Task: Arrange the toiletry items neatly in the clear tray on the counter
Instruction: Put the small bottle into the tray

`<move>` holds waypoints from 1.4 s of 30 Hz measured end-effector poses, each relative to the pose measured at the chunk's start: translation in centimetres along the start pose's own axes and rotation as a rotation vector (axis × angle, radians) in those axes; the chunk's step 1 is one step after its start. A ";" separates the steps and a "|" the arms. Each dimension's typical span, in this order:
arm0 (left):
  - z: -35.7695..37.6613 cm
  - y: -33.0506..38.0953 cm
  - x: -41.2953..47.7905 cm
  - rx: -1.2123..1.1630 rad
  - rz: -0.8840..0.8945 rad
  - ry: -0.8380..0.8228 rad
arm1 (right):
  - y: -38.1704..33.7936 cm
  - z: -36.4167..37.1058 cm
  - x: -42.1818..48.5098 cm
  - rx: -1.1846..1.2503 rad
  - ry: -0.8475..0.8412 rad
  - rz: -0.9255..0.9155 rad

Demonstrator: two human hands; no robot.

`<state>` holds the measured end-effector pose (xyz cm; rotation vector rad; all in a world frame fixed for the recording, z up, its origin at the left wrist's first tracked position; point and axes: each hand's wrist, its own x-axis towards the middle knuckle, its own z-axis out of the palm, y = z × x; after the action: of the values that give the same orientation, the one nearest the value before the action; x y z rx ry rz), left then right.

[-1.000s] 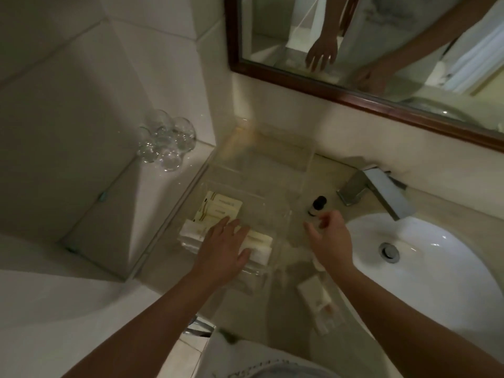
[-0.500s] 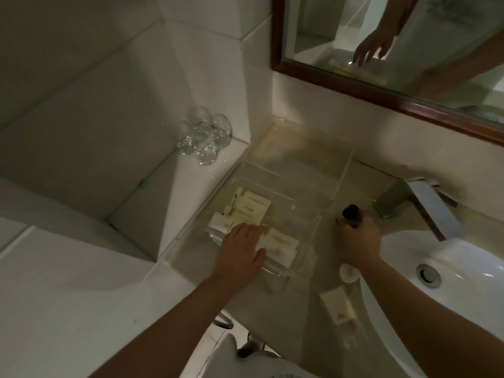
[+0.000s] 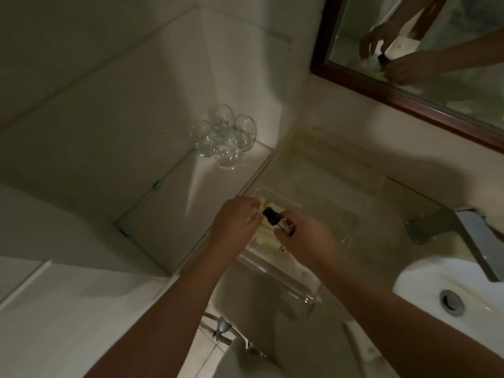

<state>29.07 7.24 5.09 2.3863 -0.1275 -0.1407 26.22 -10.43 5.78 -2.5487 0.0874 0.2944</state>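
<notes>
Both forearms are reaching forward over the clear tray [image 3: 286,279] on the counter [image 3: 395,203]. The right hand [image 3: 305,238] is curling its fingers around a small dark-capped bottle [image 3: 278,221], holding it tilted above the tray's near compartment. The left hand [image 3: 234,225] is hovering just beside the cap, fingers bent; whether it is gripping anything cannot be told.

Over the clear tray [image 3: 275,264] at the surface's left edge, the right hand [image 3: 308,238] grips a small dark-capped bottle [image 3: 278,220], tilted cap-left. The left hand [image 3: 234,225] rests just beside it on pale packets (mostly hidden). Four glasses [image 3: 223,135] cluster on the corner ledge.
</notes>
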 end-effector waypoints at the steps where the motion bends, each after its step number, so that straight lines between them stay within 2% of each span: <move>1: -0.2 -0.3 0.4 0.052 0.018 -0.024 | -0.5 0.8 0.6 -0.044 -0.013 -0.004; 4: -0.2 -1.4 1.8 0.214 0.064 -0.070 | -1.4 2.8 2.7 -0.136 -0.062 0.011; 7: 0.3 -2.4 2.5 0.278 0.092 -0.109 | -1.6 4.2 4.0 -0.188 -0.051 0.005; 12: 1.1 -3.1 2.9 0.350 0.155 -0.083 | -1.7 5.2 4.7 -0.154 -0.053 -0.004; 24: 1.2 -3.2 2.9 0.450 0.175 -0.062 | -1.5 5.0 3.4 -0.050 -0.049 0.031; 28: 1.6 -1.3 1.8 0.405 0.172 0.001 | 0.5 2.2 0.8 -0.001 0.052 0.091; 32: 3.5 2.6 -0.6 0.303 0.227 0.006 | 5.4 -1.8 -3.9 0.103 0.260 0.185; 34: 5.5 5.2 -2.5 0.254 0.300 -0.042 | 8.6 -3.5 -7.1 0.110 0.328 0.270; 36: 7.9 7.9 -5.0 0.193 0.328 -0.157 | 12.0 -4.7 -10.2 0.095 0.349 0.359; 39: 11.8 10.9 -8.3 0.167 0.313 -0.350 | 16.5 -5.1 -14.2 0.062 0.247 0.440; 42: 14.5 12.3 -10.8 0.138 0.243 -0.421 | 18.7 -4.1 -16.2 0.037 0.117 0.421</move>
<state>15.70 -10.08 3.65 2.4211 -0.6396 -0.5317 8.90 -28.29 2.86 -2.4909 0.6714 0.2981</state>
